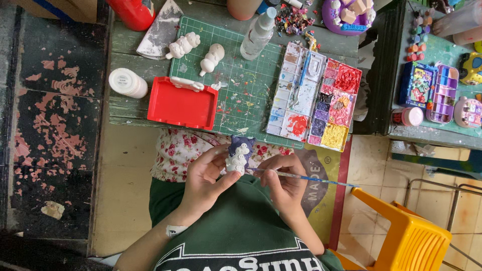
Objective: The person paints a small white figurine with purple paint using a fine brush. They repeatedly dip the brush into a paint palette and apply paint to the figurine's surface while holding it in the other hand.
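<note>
Green-shirted, a person seated at a work table bends over a small plaster figurine point(238, 154), partly painted dark purple and partly left white. Their left hand point(208, 176) is closed around the figurine, thumb and fingers wrapped about its lower body, holding it upright above the lap. Their right hand point(282, 181) pinches a thin blue-handled paintbrush point(306, 178), its tip touching the figurine's side and its handle pointing away toward a yellow plastic chair point(409, 236). A floral cloth point(175, 148) lies across the lap beneath both hands. Just beyond, at the table's near edge, sits a red tray point(182, 106) beside a white lidded jar point(127, 83). A green cutting mat point(241, 80), flecked with paint, carries two unpainted white figurines point(198, 52) and a clear spray bottle point(258, 34). At the mat's right edge lie a white mixing palette point(296, 93) and a tray of paints in red, pink, purple and yellow point(335, 105). A second table point(432, 50) farther right holds more painted pieces.
</note>
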